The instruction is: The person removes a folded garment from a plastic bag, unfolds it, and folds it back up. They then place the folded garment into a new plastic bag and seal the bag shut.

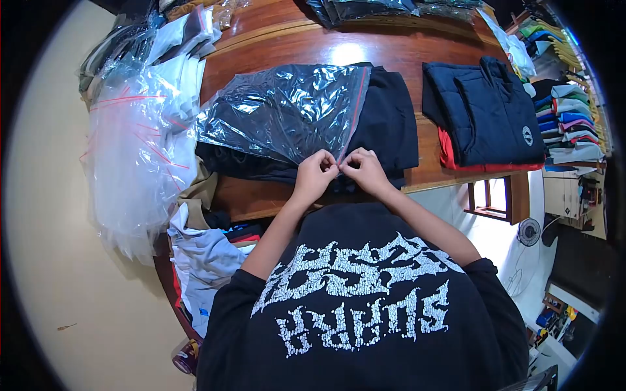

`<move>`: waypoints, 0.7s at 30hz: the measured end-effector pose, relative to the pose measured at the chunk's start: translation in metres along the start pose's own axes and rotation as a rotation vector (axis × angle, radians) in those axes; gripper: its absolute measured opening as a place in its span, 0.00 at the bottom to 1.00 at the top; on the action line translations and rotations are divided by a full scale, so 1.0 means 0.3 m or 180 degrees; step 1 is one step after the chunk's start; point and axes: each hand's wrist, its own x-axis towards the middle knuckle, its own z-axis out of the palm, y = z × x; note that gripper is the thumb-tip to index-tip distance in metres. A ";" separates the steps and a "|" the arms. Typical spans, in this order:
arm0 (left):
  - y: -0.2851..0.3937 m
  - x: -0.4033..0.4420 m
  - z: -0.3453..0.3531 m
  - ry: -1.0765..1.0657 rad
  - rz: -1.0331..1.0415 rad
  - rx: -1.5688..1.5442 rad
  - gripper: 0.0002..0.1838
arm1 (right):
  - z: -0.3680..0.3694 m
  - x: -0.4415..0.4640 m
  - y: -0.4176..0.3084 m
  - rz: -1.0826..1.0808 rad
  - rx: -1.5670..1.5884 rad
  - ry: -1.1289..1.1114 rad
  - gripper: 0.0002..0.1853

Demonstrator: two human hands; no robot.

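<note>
A clear plastic zip bag [280, 107] with a red strip along its edge lies over a folded black garment [391, 120] on the wooden table. My left hand [316, 173] pinches the bag at the near end of the red strip. Close beside it, my right hand [363, 171] pinches the same corner from the other side. The thumbs and forefingers of both hands nearly meet there. The bag's far part spreads to the left across the dark cloth. Whether any garment is inside the bag, I cannot tell.
A pile of clear zip bags [137, 163] with red strips hangs at the table's left edge. A folded dark padded jacket [489, 114] lies at right on something red. Grey-blue clothes [208, 254] sit below left. Bagged dark items [365, 10] line the far edge of the table [274, 32].
</note>
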 end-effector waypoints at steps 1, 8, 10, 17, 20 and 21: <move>0.002 0.000 -0.002 -0.0004 -0.0009 -0.0007 0.05 | 0.001 0.003 -0.001 0.0020 0.0059 0.0020 0.10; 0.033 0.006 0.021 0.0096 -0.0155 -0.0045 0.08 | -0.007 -0.003 -0.004 -0.0030 0.0032 0.0066 0.11; 0.028 0.011 0.030 0.0182 -0.0049 0.0184 0.09 | -0.012 -0.001 -0.006 -0.0009 0.0067 0.0058 0.11; 0.032 0.016 0.007 0.0070 -0.0174 0.0136 0.10 | -0.012 0.009 0.000 0.0170 0.0206 0.0023 0.12; 0.031 0.015 0.003 0.0062 -0.0175 -0.0045 0.09 | -0.007 0.008 0.009 0.0189 0.0282 0.0047 0.12; 0.037 0.013 0.002 0.0052 -0.0202 -0.0089 0.09 | -0.006 0.008 0.010 0.0176 0.0297 0.0045 0.11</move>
